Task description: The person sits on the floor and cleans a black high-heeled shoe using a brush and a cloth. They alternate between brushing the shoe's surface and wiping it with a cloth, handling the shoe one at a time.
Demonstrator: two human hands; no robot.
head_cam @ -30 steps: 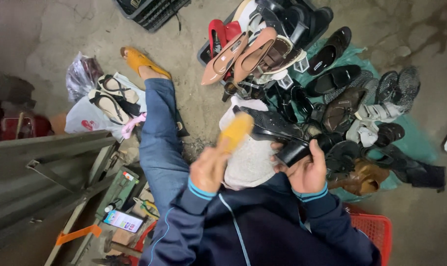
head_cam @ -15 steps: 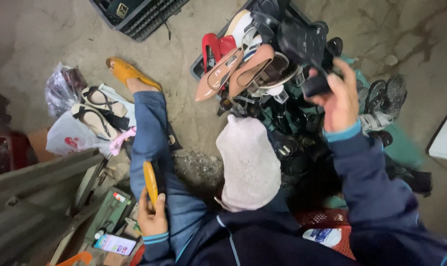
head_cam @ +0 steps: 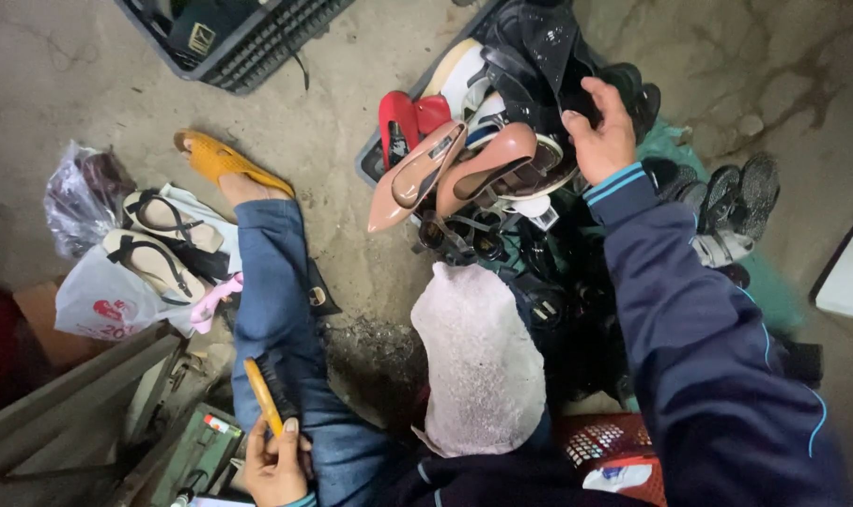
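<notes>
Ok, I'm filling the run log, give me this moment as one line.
left hand: grips yellow-handled brush by thigh | right hand: on black shoe atop shoe pile | white cloth: over knee

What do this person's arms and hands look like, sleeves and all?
Both hands are bare, no gloves. The right hand comes out of a dark navy jacket sleeve with a light blue striped cuff and thin light blue piping. The left hand shows no sleeve here.
</notes>
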